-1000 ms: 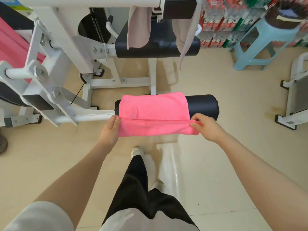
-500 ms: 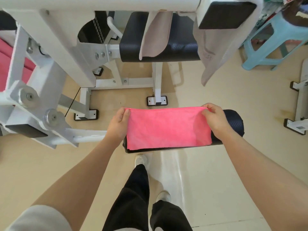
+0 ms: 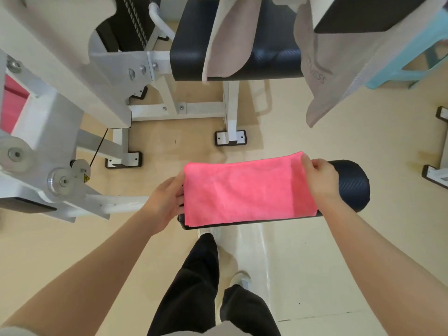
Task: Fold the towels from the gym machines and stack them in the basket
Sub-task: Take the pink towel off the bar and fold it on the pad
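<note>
A pink towel (image 3: 244, 190), folded double, lies over the black padded roller (image 3: 351, 185) of a white gym machine. My left hand (image 3: 164, 200) holds the towel's left edge, fingers curled round it. At the far right corner my right hand (image 3: 320, 178) pinches the towel. Two beige-grey towels hang higher up: one (image 3: 228, 42) over the black seat pad (image 3: 274, 59), another (image 3: 339, 69) from the machine's upper right. No basket is in view.
The white machine frame (image 3: 60, 98) and its pulleys fill the left. Its feet (image 3: 230, 138) stand on the beige floor. A turquoise plastic stool (image 3: 417, 66) is at the upper right. Another machine's base (image 3: 436, 170) sits at the right edge. My legs are below.
The near half of the pink towel was lifted and folded away over the roller; both hands moved from the near edge to the far edge. The camera has leaned in closer.
</note>
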Tool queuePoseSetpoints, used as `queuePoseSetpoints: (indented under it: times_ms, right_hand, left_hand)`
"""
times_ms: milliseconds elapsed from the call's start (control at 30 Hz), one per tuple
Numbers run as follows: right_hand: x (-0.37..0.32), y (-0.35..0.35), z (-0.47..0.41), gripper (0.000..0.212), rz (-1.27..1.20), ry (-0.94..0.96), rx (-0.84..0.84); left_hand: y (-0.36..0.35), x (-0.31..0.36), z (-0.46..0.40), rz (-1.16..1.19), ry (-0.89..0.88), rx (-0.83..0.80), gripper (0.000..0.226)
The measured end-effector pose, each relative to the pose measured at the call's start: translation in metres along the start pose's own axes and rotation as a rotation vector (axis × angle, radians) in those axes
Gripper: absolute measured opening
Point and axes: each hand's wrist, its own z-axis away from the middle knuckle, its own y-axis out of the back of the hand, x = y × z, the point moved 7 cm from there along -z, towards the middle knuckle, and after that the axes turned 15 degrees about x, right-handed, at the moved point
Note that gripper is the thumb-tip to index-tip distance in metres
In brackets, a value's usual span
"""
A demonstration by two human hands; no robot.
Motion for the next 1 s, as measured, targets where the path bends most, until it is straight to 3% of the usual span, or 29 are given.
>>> queuePoseSetpoints:
  times_ms: [267, 367, 533, 667, 767, 867, 1000]
  right_hand:
    - [0.050, 0.011, 0.041, 0.016, -0.134, -0.022, -0.140]
    - [0.048, 0.014, 0.042, 0.011, -0.150, 0.050, -0.163]
    - [0.062, 0.021, 0.044, 0.011, 0.024, 0.124, -0.194]
    - [0.071, 0.019, 0.046, 0.011, 0.113, 0.076, -0.247]
    - [0.057, 0.021, 0.037, 0.020, 0.190, 0.123, -0.214]
    - [0.037, 0.024, 0.028, 0.027, 0.107, 0.164, -0.122]
    - [0.036, 0.018, 0.021, 0.019, -0.015, 0.044, -0.097]
  left_hand:
    - [0.004, -0.024, 0.032, -0.192, -0.157, 0.108, 0.004]
    - [0.005, -0.027, 0.034, -0.258, -0.228, 0.191, 0.008]
    - [0.000, -0.049, 0.042, -0.409, -0.288, 0.140, 0.012]
    - [-0.006, -0.051, 0.047, -0.335, -0.238, 0.142, 0.008]
    - [-0.010, -0.039, 0.048, -0.266, -0.234, 0.173, 0.035]
    - [-0.010, -0.028, 0.042, -0.259, -0.277, 0.237, 0.052]
    - [-0.012, -0.014, 0.033, -0.426, -0.417, 0.319, 0.032]
